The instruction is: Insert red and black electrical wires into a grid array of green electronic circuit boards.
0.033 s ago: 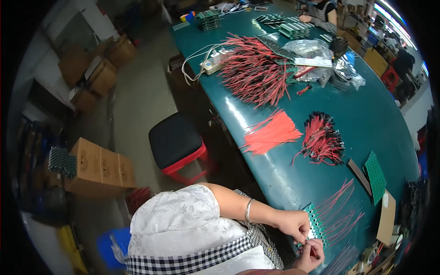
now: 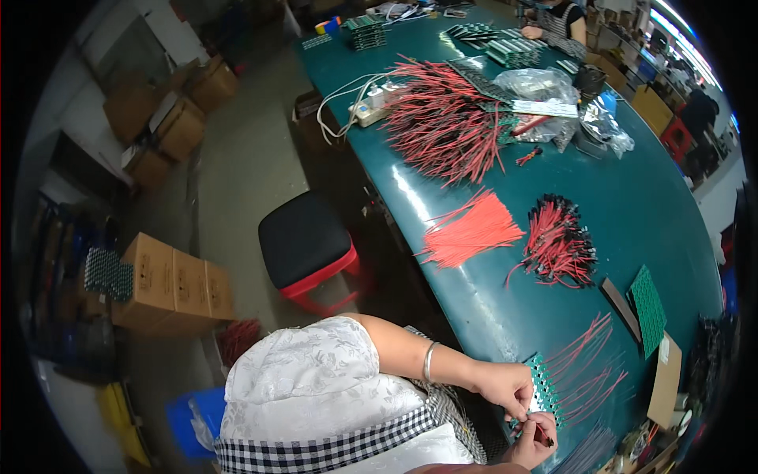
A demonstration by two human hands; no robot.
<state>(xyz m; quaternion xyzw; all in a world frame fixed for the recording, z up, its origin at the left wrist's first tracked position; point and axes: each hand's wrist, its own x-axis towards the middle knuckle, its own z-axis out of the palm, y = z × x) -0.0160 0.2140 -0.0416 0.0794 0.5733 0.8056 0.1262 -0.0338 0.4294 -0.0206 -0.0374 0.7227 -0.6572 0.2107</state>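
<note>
At the near edge of the table, a green circuit board panel (image 2: pixel 545 389) lies with thin red wires (image 2: pixel 588 367) fanning out from its right side. Over the panel's near left edge, my left hand (image 2: pixel 505 389), a silver bangle on its wrist, is closed in a pinch. What its fingertips hold is too small to make out. Just below, almost touching those fingertips, my right hand (image 2: pixel 534 442) is closed around a short red wire (image 2: pixel 542 430) with a dark end. Part of the panel is hidden behind both hands.
Farther along the green table (image 2: pixel 466 304) lie a flat red wire bundle (image 2: pixel 474 229), a red-and-black wire pile (image 2: pixel 559 241) and a large wired-board heap (image 2: pixel 442 118). A green panel (image 2: pixel 647 310) lies at right. A black-topped stool (image 2: pixel 304 237) stands left; a person (image 2: pixel 557 24) sits at the far end.
The whole view has shifted slightly. My hands stay at the panel's edge; the right fingers have turned a little, and the wire's dark end shows more clearly.
</note>
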